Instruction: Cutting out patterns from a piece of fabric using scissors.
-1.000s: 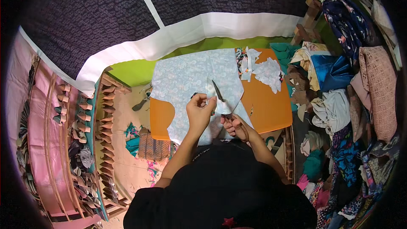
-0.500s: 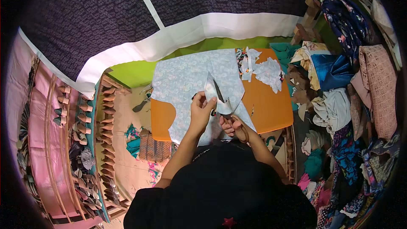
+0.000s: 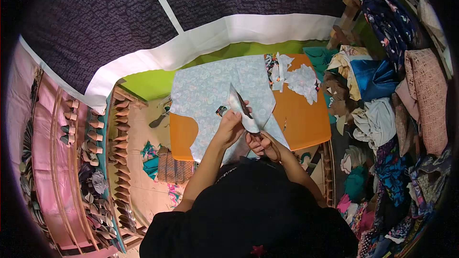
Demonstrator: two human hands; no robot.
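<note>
Head view: my left hand (image 3: 231,126) pinches lifted cloth flap (image 3: 237,105); right hand (image 3: 262,144) grips scissors (image 3: 248,114) mid-cut. Cloth (image 3: 215,86) lies on orange table (image 3: 301,114); scraps (image 3: 299,79) cut, most uncut.

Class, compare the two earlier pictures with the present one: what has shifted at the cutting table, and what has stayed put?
The left hand has lifted the cut flap of pale blue patterned cloth higher off the orange table, and the scissors in the right hand have worked further along the cut. The white fabric scraps lie unchanged.
</note>
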